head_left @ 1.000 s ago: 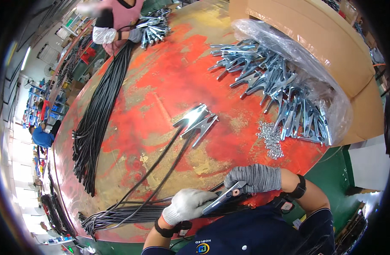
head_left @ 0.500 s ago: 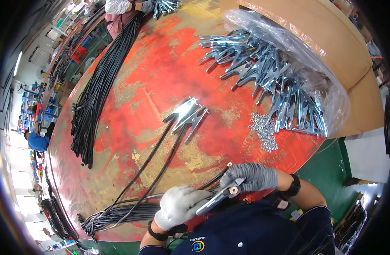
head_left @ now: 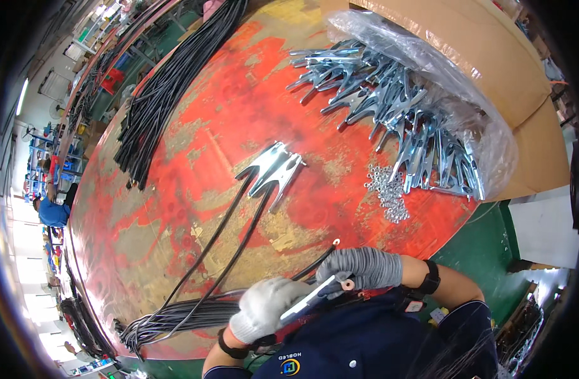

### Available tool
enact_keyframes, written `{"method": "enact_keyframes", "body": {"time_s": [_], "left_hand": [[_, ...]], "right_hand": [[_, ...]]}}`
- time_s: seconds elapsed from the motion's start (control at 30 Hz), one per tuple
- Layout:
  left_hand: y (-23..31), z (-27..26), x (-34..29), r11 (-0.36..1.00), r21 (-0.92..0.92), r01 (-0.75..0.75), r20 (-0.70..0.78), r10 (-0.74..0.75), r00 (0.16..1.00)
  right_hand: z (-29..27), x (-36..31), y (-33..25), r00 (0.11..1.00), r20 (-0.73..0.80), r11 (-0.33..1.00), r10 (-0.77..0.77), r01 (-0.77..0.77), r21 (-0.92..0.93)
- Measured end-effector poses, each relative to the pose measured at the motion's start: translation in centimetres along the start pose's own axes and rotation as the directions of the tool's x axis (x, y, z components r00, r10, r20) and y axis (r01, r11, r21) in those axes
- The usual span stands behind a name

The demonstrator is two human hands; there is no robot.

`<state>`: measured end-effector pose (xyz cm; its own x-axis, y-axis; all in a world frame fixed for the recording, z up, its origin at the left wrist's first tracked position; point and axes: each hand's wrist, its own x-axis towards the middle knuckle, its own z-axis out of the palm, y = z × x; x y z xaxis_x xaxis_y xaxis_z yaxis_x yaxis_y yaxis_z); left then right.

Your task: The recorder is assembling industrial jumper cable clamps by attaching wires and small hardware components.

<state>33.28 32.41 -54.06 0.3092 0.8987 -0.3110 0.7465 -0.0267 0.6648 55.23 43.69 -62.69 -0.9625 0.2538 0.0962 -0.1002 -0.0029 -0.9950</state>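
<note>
Close to my body, my left hand (head_left: pixel 264 309) in a white glove is closed around a silver metal spring clamp (head_left: pixel 307 300). My right hand (head_left: pixel 360 268), in a grey glove, has its fingers closed at the clamp's upper end. A copper-coloured lug (head_left: pixel 347 285) sticks out beside those fingers. Past the right hand's knuckles another black cable end with a copper tip (head_left: pixel 336 243) shows. Two clamps with black cables attached (head_left: pixel 270 172) lie mid-table. A bundle of black cables (head_left: pixel 195 314) lies left of my left hand.
Many silver clamps (head_left: pixel 390 101) are heaped at the far right, against clear plastic and a cardboard box (head_left: pixel 523 107). Small metal nuts (head_left: pixel 387 196) lie in front of them. Another black cable bundle (head_left: pixel 176 95) lies at the far left of the red, worn table (head_left: pixel 201 151).
The far cable bundle has been drawn away from me, and the co-worker's gloved hands have left the picture. My hands have shifted slightly left, with the held clamp turned a little.
</note>
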Motion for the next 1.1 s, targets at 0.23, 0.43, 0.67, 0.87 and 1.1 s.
{"method": "enact_keyframes", "body": {"time_s": [0.23, 0.43, 0.67, 0.87, 1.1], "left_hand": [[-2.8, 0.6, -1.3, 0.993, -0.065, 0.095, -0.134, -0.103, 0.986], [-3.4, 1.9, -1.3, 0.989, -0.149, 0.002, -0.201, -0.033, 0.979], [-3.4, 2.0, -1.1, 0.989, -0.150, -0.012, -0.186, -0.016, 0.982], [-3.6, 2.3, -0.9, 0.996, -0.086, -0.021, -0.185, 0.005, 0.983], [-3.8, 2.7, -0.9, 0.995, -0.098, -0.007, -0.210, -0.013, 0.978]], "right_hand": [[-1.6, -0.4, -2.0, 0.954, -0.156, 0.966, 0.257, -0.249, 0.067], [-1.5, -0.2, -1.2, 0.951, -0.093, 0.941, 0.294, -0.271, 0.203], [-0.9, -0.3, -0.6, 0.949, -0.121, 0.923, 0.290, -0.244, 0.298], [-0.6, -0.6, -0.5, 0.954, -0.093, 0.842, 0.283, -0.202, 0.500], [-0.3, 0.0, -0.2, 0.956, -0.173, 0.936, 0.235, -0.174, 0.307]]}}
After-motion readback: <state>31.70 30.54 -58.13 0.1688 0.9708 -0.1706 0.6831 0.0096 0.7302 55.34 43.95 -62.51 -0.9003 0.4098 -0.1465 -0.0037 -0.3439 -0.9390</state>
